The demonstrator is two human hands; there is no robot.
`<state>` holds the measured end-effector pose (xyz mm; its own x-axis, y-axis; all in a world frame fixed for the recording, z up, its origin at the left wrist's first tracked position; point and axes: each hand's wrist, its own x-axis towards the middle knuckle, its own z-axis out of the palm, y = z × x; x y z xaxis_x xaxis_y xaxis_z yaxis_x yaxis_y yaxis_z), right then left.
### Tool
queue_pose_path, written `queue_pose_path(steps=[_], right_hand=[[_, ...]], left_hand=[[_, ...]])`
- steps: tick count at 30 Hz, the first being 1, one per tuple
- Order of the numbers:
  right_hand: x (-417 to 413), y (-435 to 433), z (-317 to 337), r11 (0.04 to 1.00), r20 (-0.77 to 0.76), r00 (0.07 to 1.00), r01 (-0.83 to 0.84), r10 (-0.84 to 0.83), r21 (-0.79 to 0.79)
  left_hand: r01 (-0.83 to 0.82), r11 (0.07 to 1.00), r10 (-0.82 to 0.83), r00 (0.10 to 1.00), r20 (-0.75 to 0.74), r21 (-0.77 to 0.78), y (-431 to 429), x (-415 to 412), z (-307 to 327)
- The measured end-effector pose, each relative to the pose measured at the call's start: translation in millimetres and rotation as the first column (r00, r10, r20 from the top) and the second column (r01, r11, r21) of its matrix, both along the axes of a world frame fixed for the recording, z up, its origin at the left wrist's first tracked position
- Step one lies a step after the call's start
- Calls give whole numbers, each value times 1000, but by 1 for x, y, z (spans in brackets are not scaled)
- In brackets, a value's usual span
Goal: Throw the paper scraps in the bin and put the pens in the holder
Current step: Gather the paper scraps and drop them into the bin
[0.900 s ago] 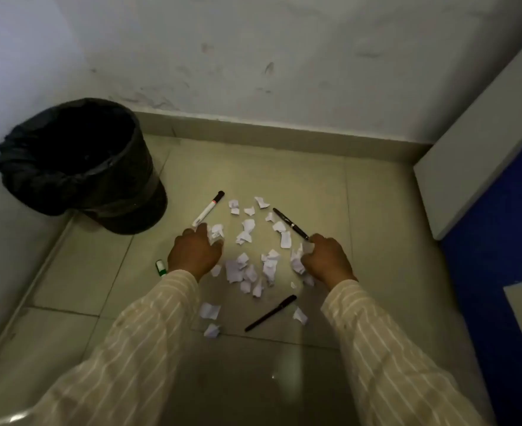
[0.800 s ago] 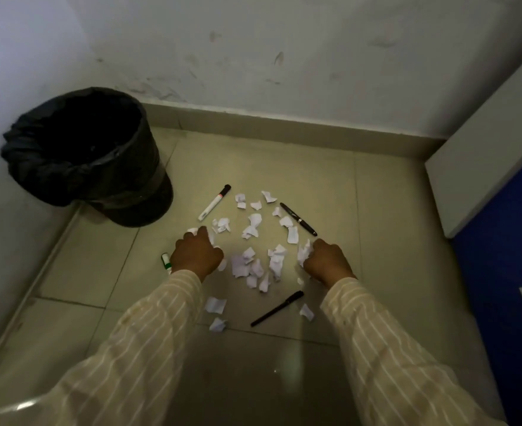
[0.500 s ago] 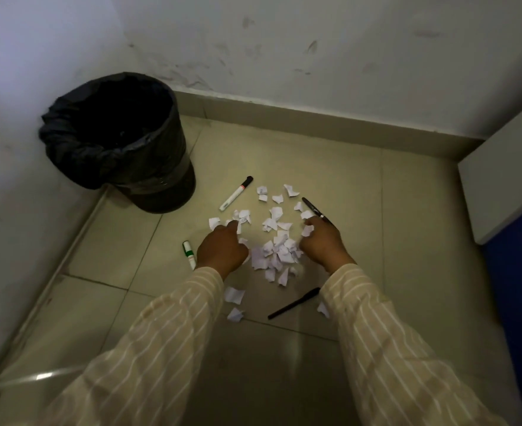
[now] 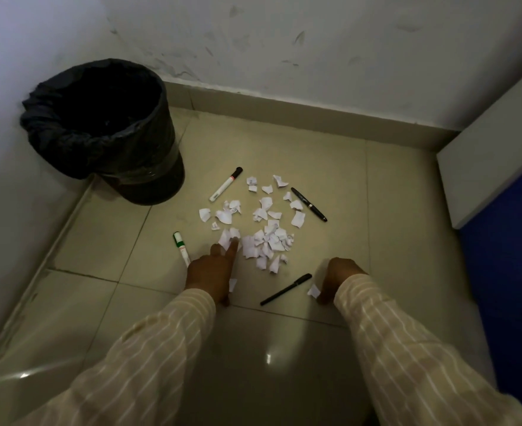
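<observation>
Several white paper scraps [image 4: 269,244] lie heaped and scattered on the tiled floor. My left hand [image 4: 212,273] rests at the heap's left edge, two fingers stretched onto a scrap, holding nothing. My right hand [image 4: 339,278] is on the floor to the lower right, fingers curled down beside a lone scrap [image 4: 313,291]. A black pen [image 4: 286,289] lies between my hands. A second black pen [image 4: 309,204] lies right of the scraps. A white marker with a black cap [image 4: 226,188] and a green-capped marker [image 4: 181,248] lie to the left. The black-lined bin [image 4: 103,127] stands at the far left. No holder is in view.
The bin stands in a corner between the left wall and the back wall with its skirting [image 4: 299,115]. A white cabinet side [image 4: 493,149] and a blue panel [image 4: 514,256] close off the right. Bare tiles lie in front of me.
Both hands swept scraps inward into a tighter heap, then drew back toward me. The right hand moved down to the lone scrap by the near black pen.
</observation>
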<state>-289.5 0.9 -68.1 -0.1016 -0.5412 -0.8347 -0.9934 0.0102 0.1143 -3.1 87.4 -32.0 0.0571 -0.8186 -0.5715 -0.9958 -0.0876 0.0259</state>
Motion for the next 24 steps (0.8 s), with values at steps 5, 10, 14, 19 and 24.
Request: queue_pose_path(steps=[5, 10, 14, 19, 24], right_hand=[[-5, 4, 31, 962, 43, 977, 211, -207, -172], [-7, -23, 26, 926, 149, 967, 245, -209, -289], [27, -41, 34, 936, 292, 954, 164, -69, -312], [64, -51, 41, 812, 473, 861, 405, -185, -421], [68, -43, 45, 731, 447, 826, 534, -344, -425]], left_hand=[[-112, 987, 103, 992, -78, -114, -17, 8, -3], [-241, 942, 191, 958, -214, -234, -39, 13, 5], [-138, 987, 121, 975, -184, -80, -37, 24, 29], [195, 965, -203, 979, 32, 175, -3, 14, 40], [291, 950, -300, 951, 79, 113, 31, -11, 29]])
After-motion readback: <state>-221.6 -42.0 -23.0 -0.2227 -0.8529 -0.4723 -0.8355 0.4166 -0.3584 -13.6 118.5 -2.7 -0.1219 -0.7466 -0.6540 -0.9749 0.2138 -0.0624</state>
